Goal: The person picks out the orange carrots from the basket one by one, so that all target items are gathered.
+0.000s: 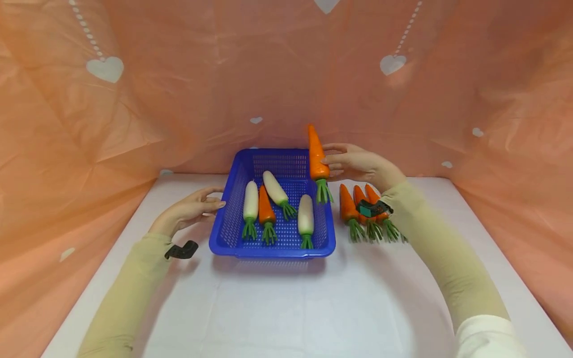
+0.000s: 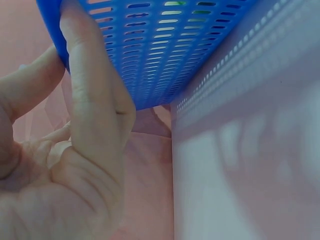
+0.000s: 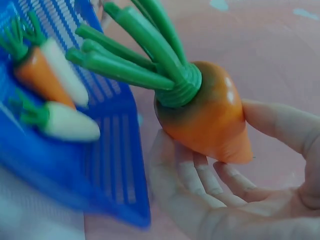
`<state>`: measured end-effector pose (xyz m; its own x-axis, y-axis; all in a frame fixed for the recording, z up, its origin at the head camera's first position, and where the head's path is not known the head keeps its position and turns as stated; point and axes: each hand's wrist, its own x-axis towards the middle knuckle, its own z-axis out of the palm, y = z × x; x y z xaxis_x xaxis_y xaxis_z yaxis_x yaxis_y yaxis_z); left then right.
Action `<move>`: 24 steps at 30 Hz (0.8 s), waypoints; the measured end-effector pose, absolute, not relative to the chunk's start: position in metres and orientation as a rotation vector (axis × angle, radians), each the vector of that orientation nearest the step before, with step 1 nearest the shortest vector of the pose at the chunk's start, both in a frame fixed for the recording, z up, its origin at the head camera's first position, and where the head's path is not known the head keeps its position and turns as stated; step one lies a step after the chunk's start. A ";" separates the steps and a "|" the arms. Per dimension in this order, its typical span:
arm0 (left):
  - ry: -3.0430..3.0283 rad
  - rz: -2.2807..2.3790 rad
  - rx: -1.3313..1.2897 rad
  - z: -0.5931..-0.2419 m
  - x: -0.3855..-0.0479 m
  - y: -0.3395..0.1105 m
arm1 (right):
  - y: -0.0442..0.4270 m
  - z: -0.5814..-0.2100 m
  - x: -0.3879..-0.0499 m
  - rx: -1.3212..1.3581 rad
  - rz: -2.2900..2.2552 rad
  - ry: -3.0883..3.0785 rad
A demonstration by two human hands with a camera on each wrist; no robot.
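My right hand (image 1: 353, 161) holds an orange toy carrot (image 1: 317, 156) by its sides, thumb against fingers, over the right rim of the blue basket (image 1: 268, 252). Its tip points away and its green stems hang toward me; the right wrist view shows the carrot (image 3: 210, 115) close up. At the basket's left side, my left hand (image 1: 190, 209) touches the rim with extended fingers; the left wrist view shows these fingers (image 2: 87, 75) against the perforated wall. Inside lie another carrot (image 1: 266, 206) and three white radishes, at left (image 1: 251, 201), middle (image 1: 275, 188) and right (image 1: 306, 216).
Several carrots (image 1: 346, 204) lie side by side on the white table (image 1: 286, 308), right of the basket and partly hidden under my right wrist. A pink sheet with white hearts (image 1: 286, 74) stands close behind the basket and along both sides.
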<state>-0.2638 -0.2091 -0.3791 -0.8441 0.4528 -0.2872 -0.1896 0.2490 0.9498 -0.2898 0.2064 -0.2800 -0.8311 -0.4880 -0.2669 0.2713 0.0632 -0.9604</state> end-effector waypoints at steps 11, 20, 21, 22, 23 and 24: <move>2.032 1.615 0.242 -0.377 -0.262 -0.214 | 0.308 -0.285 -0.276 -0.076 -1.880 1.865; 2.030 1.613 0.220 -0.372 -0.259 -0.216 | 0.377 -0.310 -0.267 0.059 -1.769 1.965; 2.026 1.618 0.221 -0.372 -0.259 -0.216 | 0.383 -0.314 -0.267 0.066 -1.749 1.974; 2.021 1.621 0.223 -0.372 -0.259 -0.216 | 0.389 -0.318 -0.266 0.071 -1.725 1.992; 2.020 1.622 0.224 -0.373 -0.258 -0.216 | 0.393 -0.322 -0.266 0.082 -1.711 2.002; 2.017 1.626 0.223 -0.373 -0.258 -0.216 | 0.398 -0.326 -0.266 0.090 -1.705 2.006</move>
